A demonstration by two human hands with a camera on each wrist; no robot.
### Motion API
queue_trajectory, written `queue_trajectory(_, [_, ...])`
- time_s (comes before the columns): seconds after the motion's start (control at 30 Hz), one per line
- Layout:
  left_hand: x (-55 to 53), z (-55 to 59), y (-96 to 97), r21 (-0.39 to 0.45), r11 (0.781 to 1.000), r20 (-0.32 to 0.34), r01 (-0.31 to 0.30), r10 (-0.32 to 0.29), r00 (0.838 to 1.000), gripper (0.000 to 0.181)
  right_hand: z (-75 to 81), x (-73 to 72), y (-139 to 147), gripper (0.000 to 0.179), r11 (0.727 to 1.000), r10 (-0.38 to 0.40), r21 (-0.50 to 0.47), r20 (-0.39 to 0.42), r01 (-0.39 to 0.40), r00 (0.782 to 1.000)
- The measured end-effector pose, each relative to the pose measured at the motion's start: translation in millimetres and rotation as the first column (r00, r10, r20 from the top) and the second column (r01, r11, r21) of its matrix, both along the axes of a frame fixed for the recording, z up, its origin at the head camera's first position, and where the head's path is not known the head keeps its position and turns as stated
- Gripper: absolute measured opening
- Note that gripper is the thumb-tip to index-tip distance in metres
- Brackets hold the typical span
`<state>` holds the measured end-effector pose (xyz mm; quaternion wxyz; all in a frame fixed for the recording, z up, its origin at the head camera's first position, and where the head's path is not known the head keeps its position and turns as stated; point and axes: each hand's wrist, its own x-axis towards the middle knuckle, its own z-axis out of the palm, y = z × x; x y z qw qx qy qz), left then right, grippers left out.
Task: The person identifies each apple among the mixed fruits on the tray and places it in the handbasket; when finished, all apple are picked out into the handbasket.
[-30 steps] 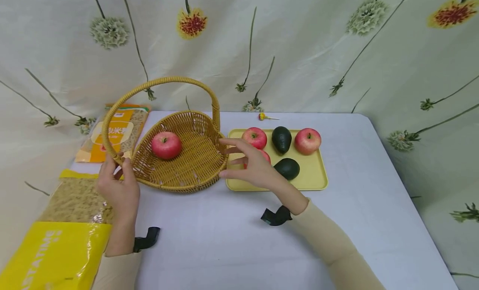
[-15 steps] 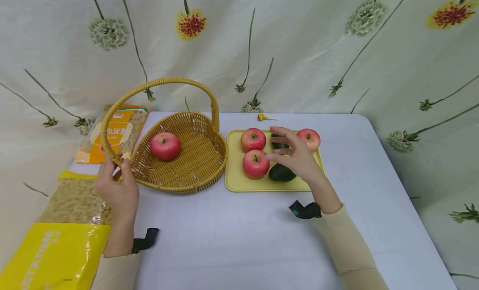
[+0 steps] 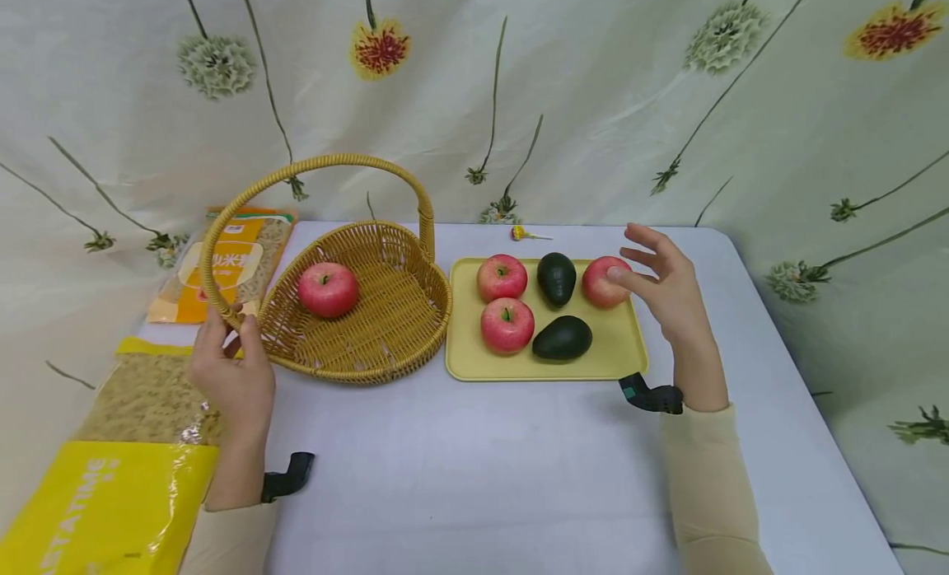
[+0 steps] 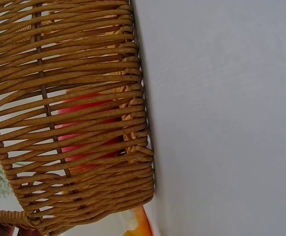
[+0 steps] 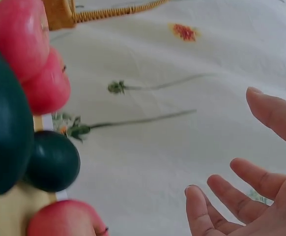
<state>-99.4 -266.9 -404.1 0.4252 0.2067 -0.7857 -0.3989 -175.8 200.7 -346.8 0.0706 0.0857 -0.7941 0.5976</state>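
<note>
Right hand spread beside the far-right apple; left hand pinching the basket handle
A clumsy nudge could roll it off the yellow tray

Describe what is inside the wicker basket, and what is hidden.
Inside the wicker basket sits one red apple, with much of the woven floor visible. The patch beneath the apple is covered and cannot be seen.
</note>
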Motion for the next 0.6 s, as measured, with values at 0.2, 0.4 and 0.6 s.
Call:
queue_trajectory(0.2, [0.1, -0.3, 0.5, -0.007, 1.0, -0.006, -0.006, 0.006, 1.0, 0.036, -5.3, -5.8, 19.8, 0.065, 0.994, -0.073, 0.092, 0.078, 0.066, 0.994])
queue_trajectory(0.4, [0.6, -1.3, -0.5, -0.007, 1.0, -0.011, 0.004, -0.004, 1.0, 0.037, -12.3, -10.0, 30.2, 0.068, 0.989, -0.1, 0.123, 0.106, 0.087, 0.989])
queue_trajectory(0.6, [0.9, -0.2, -0.1, -0.008, 1.0, 0.0, 0.01, -0.01, 1.0, 0.039, -19.6, -14.0, 34.5, 0.068, 0.982, -0.128, 0.156, 0.113, 0.11, 0.985])
